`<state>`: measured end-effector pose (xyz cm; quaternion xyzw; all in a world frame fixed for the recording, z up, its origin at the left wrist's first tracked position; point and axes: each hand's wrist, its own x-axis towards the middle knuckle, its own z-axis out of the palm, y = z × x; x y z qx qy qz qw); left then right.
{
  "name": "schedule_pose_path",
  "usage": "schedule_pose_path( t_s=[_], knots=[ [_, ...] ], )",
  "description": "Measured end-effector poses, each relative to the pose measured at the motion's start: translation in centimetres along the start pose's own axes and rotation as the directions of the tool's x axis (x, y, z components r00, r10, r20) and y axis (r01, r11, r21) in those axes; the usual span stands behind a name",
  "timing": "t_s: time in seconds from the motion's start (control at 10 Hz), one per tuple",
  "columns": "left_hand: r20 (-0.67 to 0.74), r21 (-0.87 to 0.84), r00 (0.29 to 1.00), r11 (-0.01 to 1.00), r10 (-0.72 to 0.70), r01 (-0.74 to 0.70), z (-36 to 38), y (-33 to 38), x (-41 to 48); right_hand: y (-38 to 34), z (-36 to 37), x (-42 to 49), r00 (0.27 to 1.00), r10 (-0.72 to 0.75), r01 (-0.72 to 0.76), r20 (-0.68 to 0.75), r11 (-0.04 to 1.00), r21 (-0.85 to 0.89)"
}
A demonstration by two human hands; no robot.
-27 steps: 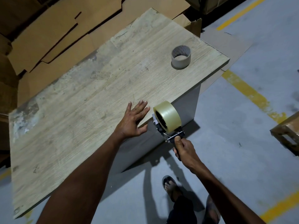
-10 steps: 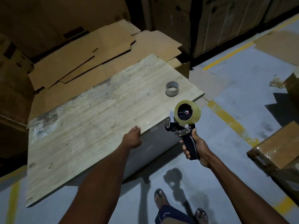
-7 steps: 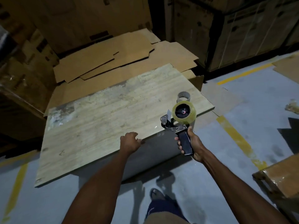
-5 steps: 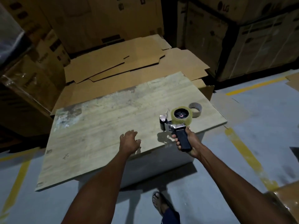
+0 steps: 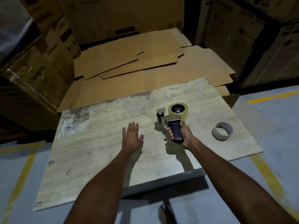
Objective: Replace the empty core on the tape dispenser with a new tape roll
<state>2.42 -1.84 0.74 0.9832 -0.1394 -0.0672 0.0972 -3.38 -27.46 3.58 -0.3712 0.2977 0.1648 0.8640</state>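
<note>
Two hands: both reach over the wooden tabletop (image 5: 97, 152).
Right hand (image 5: 183, 135): fist wrapped round the black handle of the tape dispenser (image 5: 171, 120).
Tape dispenser: held upright above the middle-right of the tabletop, handle toward the near side, metal front end and roller pointing left; whether it touches the wood cannot be told.
New tape roll (image 5: 178, 109): clear, mounted on the dispenser's hub, at the far end of the tool.
Left hand (image 5: 131, 138): spread flat, palm down, holding nothing, left of the dispenser and apart from it.
Empty core (image 5: 222, 131): grey ring lying on the tabletop near the right edge, well apart from the right hand.
Flattened cardboard sheets (image 5: 129, 65): stacked beyond the far edge.
Floor (image 5: 275, 113): grey with yellow lines.
</note>
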Motion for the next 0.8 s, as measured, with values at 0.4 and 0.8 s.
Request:
schedule_pose_path(
  t_s=[0.4,0.8],
  knots=[
    [0.021,-0.016,1.0,1.0,-0.009,0.009,2.2,0.2,1.7,2.4,-1.2,3.7,0.996,0.073,-0.075,-0.059,0.996,-0.038],
    [0.088,-0.015,0.996,0.999,-0.033,0.034,1.5,3.7,-4.4,3.5,-5.3,-2.3,0.873,-0.337,-0.132,-0.353,0.534,-0.835]
  ],
)
